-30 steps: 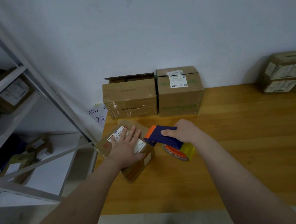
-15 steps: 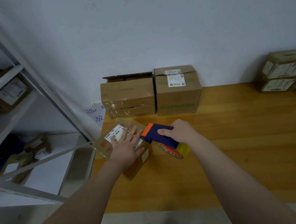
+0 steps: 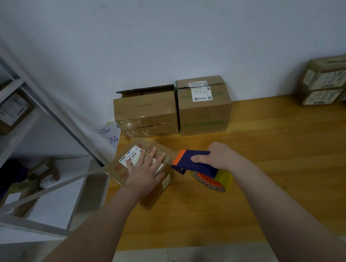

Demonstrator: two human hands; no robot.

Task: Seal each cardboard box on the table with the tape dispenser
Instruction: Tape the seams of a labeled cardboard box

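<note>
right hand clenched on tape dispenser | left hand flat on small box | wooden table, white wall

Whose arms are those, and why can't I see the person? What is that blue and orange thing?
The camera sits on the person's head and looks down, so you see only their two bare arms, as if they were yours. The left hand lies flat on a small brown cardboard box with a white label, near the left edge of the wooden table, holding it steady. The right hand grips a blue and orange tape dispenser with a yellowish tape roll; its front end is right beside the box. Two bigger cardboard boxes stand by the white wall; the left one has a flap up. More boxes sit far right, and a grey metal shelf stands on the left.
</note>
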